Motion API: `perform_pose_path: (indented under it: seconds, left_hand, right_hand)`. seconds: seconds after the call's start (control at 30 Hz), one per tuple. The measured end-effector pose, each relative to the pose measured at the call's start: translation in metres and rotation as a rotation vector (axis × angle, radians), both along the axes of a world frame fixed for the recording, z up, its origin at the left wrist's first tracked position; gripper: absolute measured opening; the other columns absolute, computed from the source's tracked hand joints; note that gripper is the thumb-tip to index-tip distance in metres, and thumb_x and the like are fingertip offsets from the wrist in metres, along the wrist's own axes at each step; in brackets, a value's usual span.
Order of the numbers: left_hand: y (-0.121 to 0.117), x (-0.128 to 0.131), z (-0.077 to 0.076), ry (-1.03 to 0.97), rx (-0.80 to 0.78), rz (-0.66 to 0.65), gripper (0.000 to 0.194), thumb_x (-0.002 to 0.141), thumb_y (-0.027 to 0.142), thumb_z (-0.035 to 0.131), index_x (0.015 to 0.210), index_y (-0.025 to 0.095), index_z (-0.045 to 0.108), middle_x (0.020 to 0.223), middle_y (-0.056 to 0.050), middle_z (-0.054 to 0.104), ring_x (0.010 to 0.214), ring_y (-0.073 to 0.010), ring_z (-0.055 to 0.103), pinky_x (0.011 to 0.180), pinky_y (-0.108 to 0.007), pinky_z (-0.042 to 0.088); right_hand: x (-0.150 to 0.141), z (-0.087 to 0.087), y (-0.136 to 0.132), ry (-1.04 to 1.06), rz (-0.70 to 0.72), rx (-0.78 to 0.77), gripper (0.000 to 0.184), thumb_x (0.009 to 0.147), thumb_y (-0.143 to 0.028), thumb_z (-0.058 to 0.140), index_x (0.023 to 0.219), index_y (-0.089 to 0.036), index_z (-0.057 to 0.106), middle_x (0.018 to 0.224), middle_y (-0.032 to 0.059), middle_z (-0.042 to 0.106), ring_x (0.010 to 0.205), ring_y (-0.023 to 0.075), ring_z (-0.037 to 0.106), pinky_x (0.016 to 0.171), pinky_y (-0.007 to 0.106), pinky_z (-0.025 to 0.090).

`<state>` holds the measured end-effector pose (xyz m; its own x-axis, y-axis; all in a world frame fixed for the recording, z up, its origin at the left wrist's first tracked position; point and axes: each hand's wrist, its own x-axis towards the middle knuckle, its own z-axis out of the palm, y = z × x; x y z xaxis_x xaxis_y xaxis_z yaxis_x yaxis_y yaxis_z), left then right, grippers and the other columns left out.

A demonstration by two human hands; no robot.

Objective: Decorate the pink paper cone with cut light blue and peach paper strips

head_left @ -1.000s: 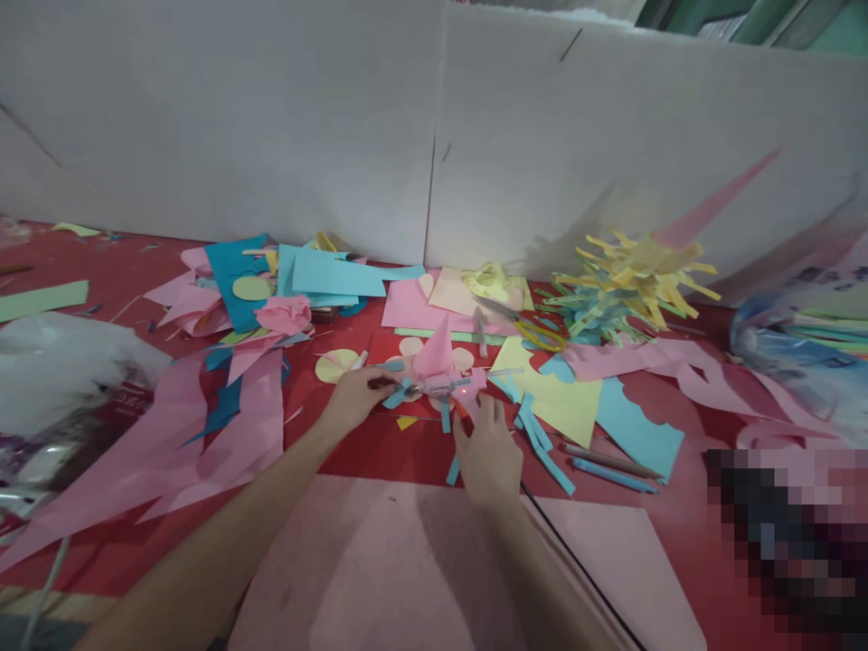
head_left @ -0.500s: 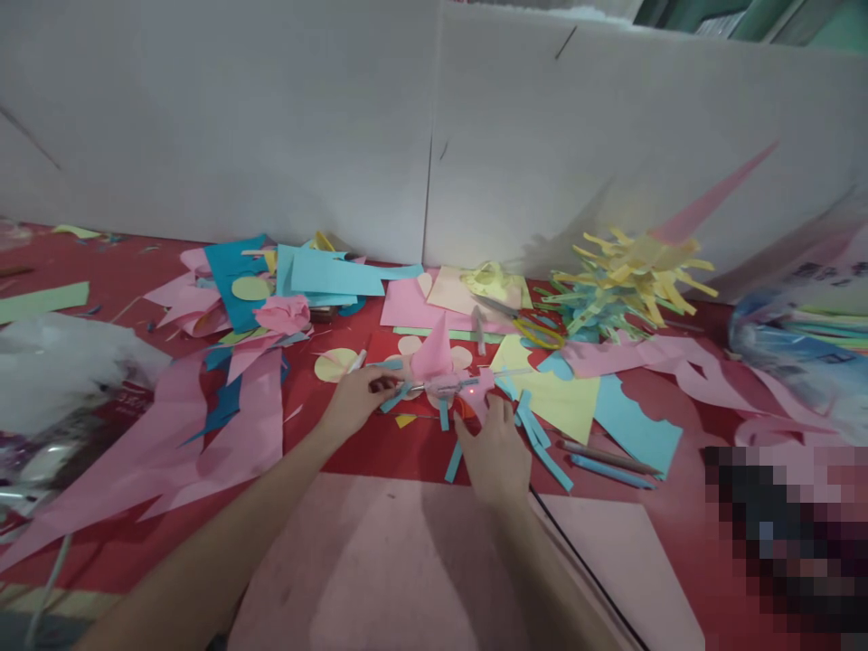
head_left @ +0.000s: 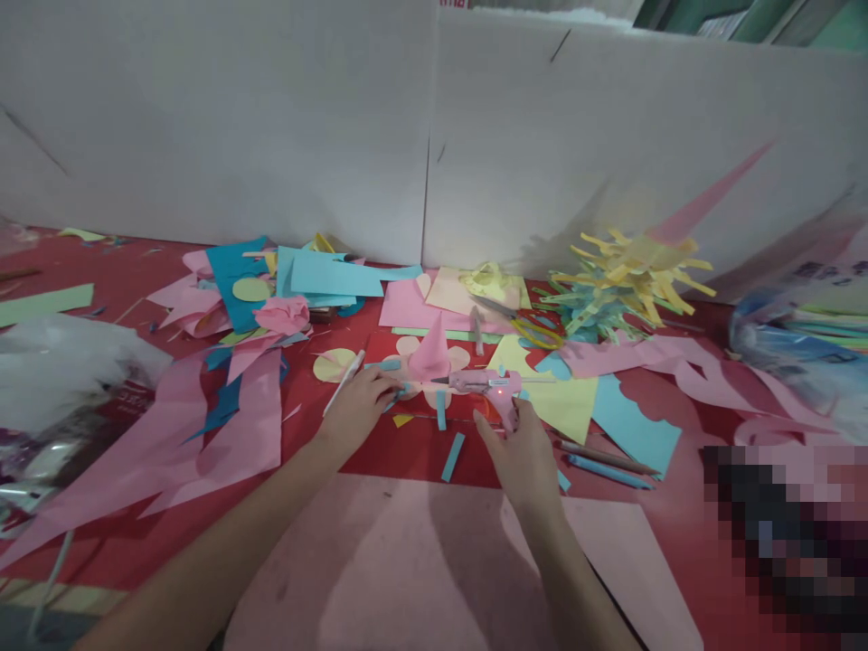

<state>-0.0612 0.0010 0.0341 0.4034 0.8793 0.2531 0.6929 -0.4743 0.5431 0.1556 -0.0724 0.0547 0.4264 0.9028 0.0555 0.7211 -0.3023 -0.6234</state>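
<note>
White panel (head_left: pixel 271 136) is standing behind the red tabletop (head_left: pixel 682 515); left hand (head_left: pixel 353 407) is resting at the left side of the pale pink petals (head_left: pixel 462 355), cannot tell whether its grip is pinching anything; right hand (head_left: pixel 527 452) is grasping the pink glue gun (head_left: pixel 498 384) by its handle, nozzle pointing left; paper cone (head_left: pixel 430 351) is standing among the petals, near the nozzle; light blue strip (head_left: pixel 453 457) is lying below.

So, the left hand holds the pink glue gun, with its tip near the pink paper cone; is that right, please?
Not quite: the head view shows the right hand holding the pink glue gun; its tip is indeed near the pink paper cone.
</note>
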Motion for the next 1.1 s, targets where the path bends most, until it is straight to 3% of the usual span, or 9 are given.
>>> perform_pose_path:
  seconds: [0.1, 0.2, 0.3, 0.5, 0.7, 0.8, 0.97, 1.1]
  left_hand:
    - [0.003, 0.007, 0.013, 0.018, 0.058, 0.098, 0.022, 0.085, 0.029, 0.043, 0.094, 0.023, 0.063, 0.086, -0.002, 0.057, 0.085, -0.0172, 0.053, 0.088, -0.037, 0.040]
    - [0.010, 0.025, 0.030, -0.111, 0.129, 0.223, 0.032, 0.081, 0.037, 0.050, 0.110, 0.022, 0.055, 0.099, -0.004, 0.056, 0.091, -0.0188, 0.054, 0.085, -0.032, 0.042]
    - [0.021, 0.050, 0.043, -0.223, 0.174, 0.231, 0.044, 0.077, 0.039, 0.057, 0.116, 0.022, 0.050, 0.111, -0.005, 0.055, 0.103, -0.0193, 0.051, 0.088, -0.030, 0.040]
    - [0.040, 0.075, 0.061, -0.236, 0.058, 0.246, 0.023, 0.075, 0.033, 0.058, 0.091, 0.017, 0.061, 0.096, -0.005, 0.064, 0.088, -0.0197, 0.058, 0.080, -0.030, 0.043]
    - [0.046, 0.063, 0.092, -0.308, 0.032, 0.071, 0.031, 0.076, 0.030, 0.056, 0.104, 0.019, 0.059, 0.115, -0.003, 0.060, 0.104, -0.0190, 0.055, 0.089, -0.028, 0.041]
    - [0.050, 0.054, 0.108, -0.301, 0.060, 0.117, 0.038, 0.076, 0.030, 0.056, 0.112, 0.017, 0.055, 0.112, -0.004, 0.062, 0.103, -0.0194, 0.055, 0.091, -0.030, 0.040]
    - [0.052, 0.046, 0.130, -0.041, -0.137, -0.052, 0.030, 0.072, 0.034, 0.059, 0.098, 0.018, 0.061, 0.098, -0.003, 0.066, 0.091, -0.0211, 0.060, 0.083, -0.031, 0.045]
    - [0.053, 0.049, 0.131, 0.070, -0.197, -0.090, 0.029, 0.072, 0.030, 0.058, 0.098, 0.019, 0.061, 0.098, -0.003, 0.066, 0.091, -0.0211, 0.060, 0.082, -0.030, 0.045]
  right_hand:
    - [0.021, 0.000, 0.001, 0.088, -0.013, 0.021, 0.055, 0.068, -0.055, 0.053, 0.105, -0.014, 0.051, 0.083, 0.0059, 0.059, 0.070, 0.0187, 0.054, 0.059, 0.027, 0.039]
    - [0.044, 0.004, 0.003, 0.083, -0.055, 0.089, 0.054, 0.066, -0.057, 0.055, 0.097, -0.014, 0.053, 0.072, 0.0024, 0.055, 0.063, 0.0163, 0.049, 0.058, 0.027, 0.038]
    - [0.065, 0.010, 0.004, 0.116, -0.106, 0.144, 0.052, 0.064, -0.057, 0.057, 0.094, -0.014, 0.053, 0.065, -0.0001, 0.053, 0.057, 0.0147, 0.048, 0.056, 0.027, 0.039]
    - [0.094, 0.007, 0.002, 0.327, -0.205, 0.180, 0.052, 0.060, -0.057, 0.060, 0.092, -0.018, 0.051, 0.059, -0.0042, 0.048, 0.048, 0.0135, 0.049, 0.044, 0.027, 0.042]
    - [0.108, 0.002, 0.002, 0.467, -0.245, 0.167, 0.049, 0.059, -0.054, 0.062, 0.092, -0.022, 0.048, 0.061, -0.0047, 0.049, 0.048, 0.0147, 0.054, 0.039, 0.026, 0.046]
    - [0.108, 0.002, 0.002, 0.510, -0.242, 0.164, 0.050, 0.058, -0.054, 0.064, 0.093, -0.022, 0.047, 0.063, -0.0042, 0.049, 0.050, 0.0152, 0.056, 0.040, 0.026, 0.048]
    - [0.106, 0.001, 0.001, 0.574, -0.246, 0.115, 0.053, 0.057, -0.052, 0.067, 0.095, -0.020, 0.047, 0.069, -0.0033, 0.049, 0.049, 0.0150, 0.057, 0.041, 0.028, 0.050]
    - [0.108, -0.007, 0.002, 0.545, -0.250, 0.136, 0.053, 0.057, -0.054, 0.066, 0.094, -0.021, 0.047, 0.070, -0.0034, 0.050, 0.049, 0.0144, 0.056, 0.042, 0.029, 0.051]
